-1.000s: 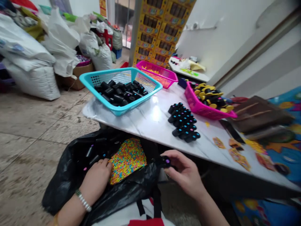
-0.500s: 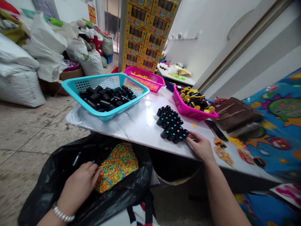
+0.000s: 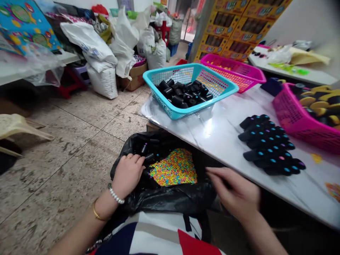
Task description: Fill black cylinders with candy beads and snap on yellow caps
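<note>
My left hand (image 3: 130,175) is inside the left part of a black plastic bag (image 3: 175,198), its fingers curled together among loose black cylinders (image 3: 149,157). The fingertips are partly hidden, so what they grip does not show clearly. Beside them lies a heap of small multicoloured candy beads (image 3: 176,168). My right hand (image 3: 236,193), slightly blurred, hovers over the bag's right edge, its thumb and forefinger tips together and nothing visible between them. On the table stands a tight cluster of black tubes (image 3: 268,145) with mostly blue dots on their ends.
A turquoise basket (image 3: 177,114) of black cylinders stands on the marble-patterned table (image 3: 223,136). Pink baskets (image 3: 294,117) are at the right and behind it. Stacked yellow boxes (image 3: 225,35) rise at the back. White sacks (image 3: 102,78) and a plastic stool (image 3: 18,127) are on the left.
My right hand has left the tube cluster on the table and moved left and down to the bag. My left hand stays in the bag. The view has turned left.
</note>
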### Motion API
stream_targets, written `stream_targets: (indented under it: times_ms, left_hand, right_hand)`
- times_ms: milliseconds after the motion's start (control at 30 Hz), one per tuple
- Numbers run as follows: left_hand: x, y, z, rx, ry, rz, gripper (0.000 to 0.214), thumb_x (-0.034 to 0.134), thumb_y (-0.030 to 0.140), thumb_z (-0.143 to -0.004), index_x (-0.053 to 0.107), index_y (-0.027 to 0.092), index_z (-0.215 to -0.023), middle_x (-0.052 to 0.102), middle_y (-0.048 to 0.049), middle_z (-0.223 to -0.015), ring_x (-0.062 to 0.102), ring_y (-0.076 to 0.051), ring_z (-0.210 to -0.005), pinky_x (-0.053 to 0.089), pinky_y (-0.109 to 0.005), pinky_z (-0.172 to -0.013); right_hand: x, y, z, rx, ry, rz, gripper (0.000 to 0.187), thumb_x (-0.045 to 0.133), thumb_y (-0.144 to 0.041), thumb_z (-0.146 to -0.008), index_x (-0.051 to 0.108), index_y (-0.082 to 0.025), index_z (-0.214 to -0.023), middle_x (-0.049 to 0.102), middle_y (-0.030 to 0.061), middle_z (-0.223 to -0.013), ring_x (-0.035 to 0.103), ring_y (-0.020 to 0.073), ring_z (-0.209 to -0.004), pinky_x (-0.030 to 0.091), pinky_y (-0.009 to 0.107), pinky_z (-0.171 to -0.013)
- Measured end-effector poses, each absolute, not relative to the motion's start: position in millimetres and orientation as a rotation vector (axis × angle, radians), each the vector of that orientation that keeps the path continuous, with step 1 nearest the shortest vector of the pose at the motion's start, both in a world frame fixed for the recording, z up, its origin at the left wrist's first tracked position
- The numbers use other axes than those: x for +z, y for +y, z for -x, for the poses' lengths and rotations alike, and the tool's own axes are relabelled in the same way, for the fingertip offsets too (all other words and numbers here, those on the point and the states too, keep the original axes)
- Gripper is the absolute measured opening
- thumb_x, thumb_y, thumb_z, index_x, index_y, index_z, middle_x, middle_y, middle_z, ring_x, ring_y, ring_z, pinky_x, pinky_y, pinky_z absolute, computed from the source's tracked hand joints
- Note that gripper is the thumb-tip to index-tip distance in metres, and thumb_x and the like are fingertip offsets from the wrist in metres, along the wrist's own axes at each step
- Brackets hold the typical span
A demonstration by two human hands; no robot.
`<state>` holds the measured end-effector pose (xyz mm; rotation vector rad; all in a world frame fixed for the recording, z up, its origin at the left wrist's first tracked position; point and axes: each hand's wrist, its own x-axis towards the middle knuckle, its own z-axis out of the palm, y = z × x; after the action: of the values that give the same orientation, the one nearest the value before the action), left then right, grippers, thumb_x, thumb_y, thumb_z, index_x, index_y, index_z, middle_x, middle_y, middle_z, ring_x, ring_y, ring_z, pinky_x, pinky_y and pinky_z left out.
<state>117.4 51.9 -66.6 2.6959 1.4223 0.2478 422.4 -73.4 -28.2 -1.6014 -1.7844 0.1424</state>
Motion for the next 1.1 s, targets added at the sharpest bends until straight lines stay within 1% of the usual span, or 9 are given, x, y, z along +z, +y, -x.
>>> stream_targets:
  times_ms: [133,267,367,433,600,700,833,1000,1100]
  left_hand:
    - [-62.6,54.2,-127.3,0.148,1.429,-2.759,0.026,0.053,0.024,-0.087,0.064,0.017,-0.109,0.065,-0.0103,-0.091,0.058,-0.028,-0.085,0.042,-0.041,-0.072]
    - [-63.6,55.6,-124.2,0.093,1.46,-2.749,0.021,0.055,0.026,-0.085,0.065,0.016,-0.1,0.063,-0.0103,-0.088,0.057,-0.03,-0.087,0.041,-0.043,-0.074]
    - [-66.4,53.1,-119.3,0.142,1.496,-2.689,0.018,0.055,0.028,-0.085,0.062,0.015,-0.096,0.062,-0.011,-0.092,0.056,-0.03,-0.089,0.041,-0.044,-0.076]
    - [-64.8,49.0,-115.1,0.241,1.485,-2.62,0.019,0.053,0.029,-0.086,0.059,0.015,-0.097,0.062,-0.0113,-0.098,0.056,-0.029,-0.093,0.042,-0.044,-0.08]
    - [-48.6,37.1,-115.4,0.528,1.316,-2.269,0.021,0.05,0.03,-0.09,0.052,0.018,-0.107,0.061,-0.0066,-0.1,0.058,-0.02,-0.089,0.045,-0.035,-0.082]
    - [-49.7,37.1,-133.0,0.421,1.082,-2.139,0.021,0.053,0.029,-0.088,0.054,0.02,-0.106,0.062,-0.0036,-0.096,0.06,-0.016,-0.082,0.048,-0.029,-0.078]
    - [-73.9,43.9,-156.0,0.14,1.054,-2.189,0.017,0.058,0.024,-0.083,0.062,0.015,-0.096,0.064,-0.0075,-0.09,0.062,-0.021,-0.084,0.05,-0.035,-0.081]
    - [-91.1,49.0,-149.9,0.473,1.255,-2.179,0.034,0.051,0.023,-0.088,0.053,0.016,-0.121,0.06,-0.0107,-0.109,0.061,-0.02,-0.095,0.049,-0.036,-0.089]
    - [-88.2,49.3,-143.6,0.553,1.262,-2.159,0.036,0.052,0.027,-0.089,0.052,0.016,-0.123,0.06,-0.01,-0.109,0.061,-0.019,-0.092,0.05,-0.035,-0.087]
  right_hand:
    - [-41.1,-0.7,-360.0,0.474,-2.182,1.378,0.023,0.049,-0.019,-0.092,0.061,-0.022,-0.111,0.068,0.0051,-0.1,0.063,0.0154,-0.089,0.051,0.027,-0.079]
    - [-72.1,55.5,-320.2,0.254,-2.535,1.385,0.032,0.05,-0.017,-0.089,0.057,-0.019,-0.121,0.061,0.0097,-0.119,0.054,0.0222,-0.103,0.049,0.033,-0.084]
    - [-83.7,75.7,-304.3,0.183,-2.723,1.307,0.027,0.046,-0.016,-0.091,0.059,-0.017,-0.115,0.065,0.0113,-0.104,0.051,0.024,-0.096,0.047,0.036,-0.08]
    - [-82.9,74.8,-309.4,0.197,-2.712,1.264,0.026,0.046,-0.016,-0.091,0.06,-0.016,-0.113,0.066,0.0104,-0.099,0.049,0.0239,-0.095,0.046,0.037,-0.082]
    - [-76.6,44.3,-362.0,0.176,-2.488,1.529,0.036,0.053,-0.011,-0.082,0.057,-0.016,-0.118,0.058,0.0117,-0.117,0.047,0.0247,-0.106,0.043,0.037,-0.091]
    - [-84.8,29.6,-376.2,0.221,-2.589,1.74,0.026,0.049,-0.009,-0.083,0.061,-0.014,-0.105,0.06,0.0138,-0.103,0.054,0.0249,-0.095,0.046,0.036,-0.08]
    - [-99.2,22.0,-362.3,0.346,-2.716,1.656,0.017,0.05,-0.014,-0.086,0.064,-0.017,-0.095,0.062,0.0099,-0.095,0.058,0.0215,-0.086,0.047,0.031,-0.073]
    - [-96.4,20.7,-371.1,0.662,-2.288,1.605,0.038,0.06,-0.017,-0.078,0.059,-0.018,-0.116,0.065,0.007,-0.101,0.061,0.0166,-0.081,0.047,0.027,-0.074]
    - [-91.8,14.7,-389.9,0.752,-2.15,1.746,0.051,0.06,-0.021,-0.079,0.052,-0.019,-0.129,0.067,0.0077,-0.101,0.062,0.0169,-0.076,0.046,0.028,-0.07]
